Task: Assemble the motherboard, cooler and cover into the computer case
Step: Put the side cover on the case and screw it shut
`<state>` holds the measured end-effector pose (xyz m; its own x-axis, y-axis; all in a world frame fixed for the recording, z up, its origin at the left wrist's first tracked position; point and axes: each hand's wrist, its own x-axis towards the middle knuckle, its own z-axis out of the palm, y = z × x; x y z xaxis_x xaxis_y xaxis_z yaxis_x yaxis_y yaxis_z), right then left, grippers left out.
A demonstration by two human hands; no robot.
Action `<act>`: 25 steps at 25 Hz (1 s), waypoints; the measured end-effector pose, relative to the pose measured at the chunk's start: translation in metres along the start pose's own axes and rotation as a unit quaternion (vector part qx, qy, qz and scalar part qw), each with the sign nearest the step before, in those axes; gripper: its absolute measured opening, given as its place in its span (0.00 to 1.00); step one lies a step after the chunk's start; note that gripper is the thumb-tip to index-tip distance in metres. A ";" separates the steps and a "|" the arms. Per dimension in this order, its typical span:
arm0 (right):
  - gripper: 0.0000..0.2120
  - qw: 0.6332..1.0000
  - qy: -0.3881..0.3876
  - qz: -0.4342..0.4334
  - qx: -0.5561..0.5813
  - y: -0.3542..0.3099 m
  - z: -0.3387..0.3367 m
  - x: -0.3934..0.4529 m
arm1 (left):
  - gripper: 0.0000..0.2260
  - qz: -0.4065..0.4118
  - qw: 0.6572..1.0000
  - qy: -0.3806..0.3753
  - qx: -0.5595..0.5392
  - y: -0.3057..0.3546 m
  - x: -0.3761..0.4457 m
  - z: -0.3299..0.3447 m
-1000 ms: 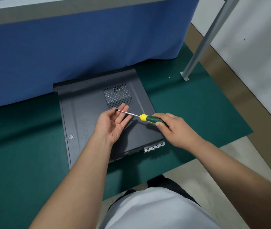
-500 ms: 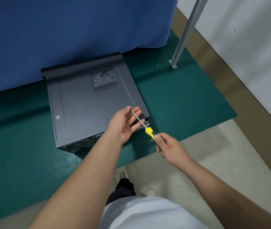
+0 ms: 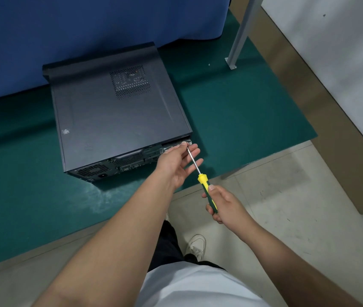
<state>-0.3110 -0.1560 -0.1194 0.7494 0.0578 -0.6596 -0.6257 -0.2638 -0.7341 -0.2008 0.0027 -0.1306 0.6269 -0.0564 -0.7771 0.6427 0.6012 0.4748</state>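
Lying on its side on the green mat [image 3: 253, 120], the computer case [image 3: 114, 120] is wearing its cover [image 3: 100, 111] already, so you are working on fastening that cover at the rear panel. Just right of the case's near right corner, your left hand [image 3: 177, 163] is steadying the shaft with fingers spread and relaxed. Right of that, further from the case, your right hand [image 3: 224, 204] is gripping the screwdriver [image 3: 201, 177] by its handle. Whether a screw is sitting on the tip, I cannot tell. Next you are likely needing to line the tip up squarely with the corner hole.
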 end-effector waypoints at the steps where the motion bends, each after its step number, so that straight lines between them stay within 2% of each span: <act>1: 0.18 1.000 0.001 0.001 0.002 -0.001 0.002 0.002 | 0.10 0.000 1.000 0.002 0.003 0.002 0.002 0.002; 20: 0.17 0.999 0.026 -0.023 0.034 0.001 0.008 0.023 | 0.09 0.014 1.000 -0.003 0.016 0.016 0.016 0.006; 23: 0.18 0.993 0.004 0.011 0.114 -0.001 0.011 0.024 | 0.08 0.015 1.000 -0.015 0.014 0.016 0.017 0.004; 25: 0.19 0.965 -0.039 0.073 0.247 -0.003 0.008 0.025 | 0.09 0.005 0.999 -0.036 0.027 0.013 0.014 -0.001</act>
<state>-0.2916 -0.1457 -0.1350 0.6384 0.1318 -0.7583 -0.7652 0.2159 -0.6066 -0.1845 0.0105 -0.1356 0.6621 -0.1086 -0.7415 0.6580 0.5578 0.5058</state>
